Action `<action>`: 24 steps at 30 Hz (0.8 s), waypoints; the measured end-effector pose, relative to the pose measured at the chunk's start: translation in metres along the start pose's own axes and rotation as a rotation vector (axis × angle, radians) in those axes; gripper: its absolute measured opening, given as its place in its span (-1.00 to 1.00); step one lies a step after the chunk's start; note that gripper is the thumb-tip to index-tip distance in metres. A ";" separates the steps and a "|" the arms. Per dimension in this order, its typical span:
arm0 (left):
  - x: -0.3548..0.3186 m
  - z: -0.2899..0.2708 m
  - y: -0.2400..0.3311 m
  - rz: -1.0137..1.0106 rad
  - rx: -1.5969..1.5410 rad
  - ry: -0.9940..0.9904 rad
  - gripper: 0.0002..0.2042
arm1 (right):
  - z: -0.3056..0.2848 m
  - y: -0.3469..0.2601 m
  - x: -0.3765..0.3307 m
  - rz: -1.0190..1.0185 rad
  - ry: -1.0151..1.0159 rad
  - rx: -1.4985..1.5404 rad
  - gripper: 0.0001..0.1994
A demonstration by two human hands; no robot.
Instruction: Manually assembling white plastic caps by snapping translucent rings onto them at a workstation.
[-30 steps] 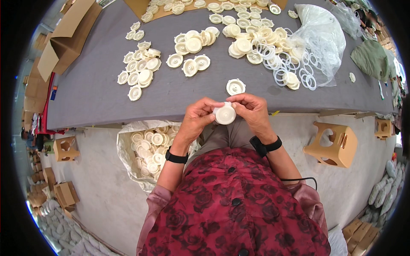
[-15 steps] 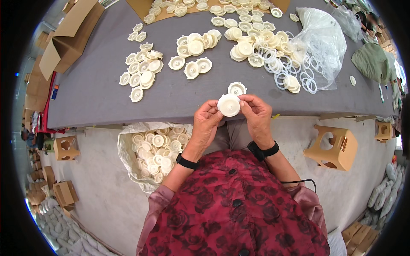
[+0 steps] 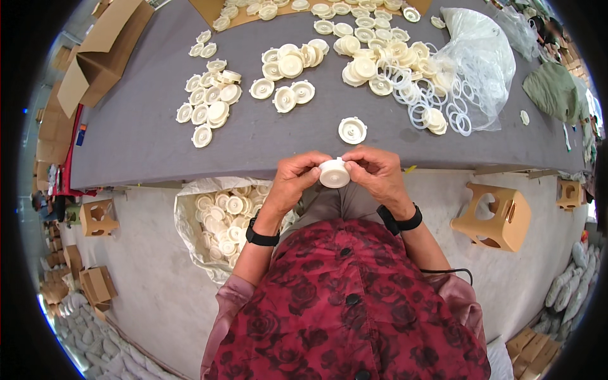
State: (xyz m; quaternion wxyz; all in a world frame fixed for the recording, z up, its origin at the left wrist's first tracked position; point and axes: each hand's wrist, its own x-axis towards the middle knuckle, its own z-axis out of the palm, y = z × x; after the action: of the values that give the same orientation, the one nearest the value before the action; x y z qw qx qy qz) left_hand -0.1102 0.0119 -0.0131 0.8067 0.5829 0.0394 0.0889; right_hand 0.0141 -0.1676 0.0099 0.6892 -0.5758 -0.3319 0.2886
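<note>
Between my two hands, just off the table's front edge, is a cream plastic cap [image 3: 334,175], tilted so its rim shows. My left hand [image 3: 297,176] pinches its left side and my right hand [image 3: 375,175] its right side, thumbs and fingers closed on the rim. One loose cap [image 3: 352,130] lies inner side up on the table just beyond. Farther back are groups of similar caps [image 3: 290,66]. Translucent rings [image 3: 420,115] spill from a clear plastic bag [image 3: 484,57] at the right, some against the caps.
The table [image 3: 145,139] has a grey cover. A white sack [image 3: 185,221] full of caps stands on the floor to the left. Cardboard boxes [image 3: 101,57] sit at the back left. A tan stool [image 3: 500,215] stands at the right. Dark bands circle both my wrists.
Both hands have drawn the cap nearer to me and slightly down. The cap has tipped from facing flat to showing its side rim. The loose cap on the table is now fully visible.
</note>
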 end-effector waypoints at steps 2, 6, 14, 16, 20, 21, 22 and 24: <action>0.001 0.002 0.006 -0.005 0.087 -0.034 -0.80 | 0.000 -0.001 0.001 0.063 -0.033 -0.011 -0.83; 0.007 0.000 0.012 -0.035 0.338 -0.094 -0.82 | 0.002 0.003 0.003 0.111 -0.062 -0.141 -0.84; 0.010 0.024 0.004 -0.029 -0.219 0.180 -0.66 | 0.008 0.007 0.004 0.134 0.137 0.211 -0.85; 0.003 0.031 -0.012 -0.020 -0.223 0.223 -0.71 | 0.006 0.011 0.004 0.095 0.218 0.309 -0.86; -0.002 0.031 -0.022 0.026 -0.248 0.278 -0.78 | 0.002 0.015 0.003 0.093 0.164 0.282 -0.87; -0.002 0.029 -0.021 0.032 -0.231 0.254 -0.80 | -0.001 0.016 0.003 0.070 0.153 0.218 -0.87; 0.000 0.025 -0.019 0.037 -0.211 0.225 -0.83 | -0.004 0.017 0.003 0.045 0.147 0.154 -0.86; -0.004 0.018 -0.011 -0.039 -0.010 0.167 -0.82 | -0.005 0.018 0.003 0.018 0.138 0.127 -0.86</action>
State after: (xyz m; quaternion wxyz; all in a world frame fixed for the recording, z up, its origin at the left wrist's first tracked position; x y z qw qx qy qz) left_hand -0.1098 -0.0090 -0.0177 0.8051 0.5686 0.1174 0.1214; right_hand 0.0198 -0.1654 -0.0079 0.7428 -0.5526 -0.2595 0.2748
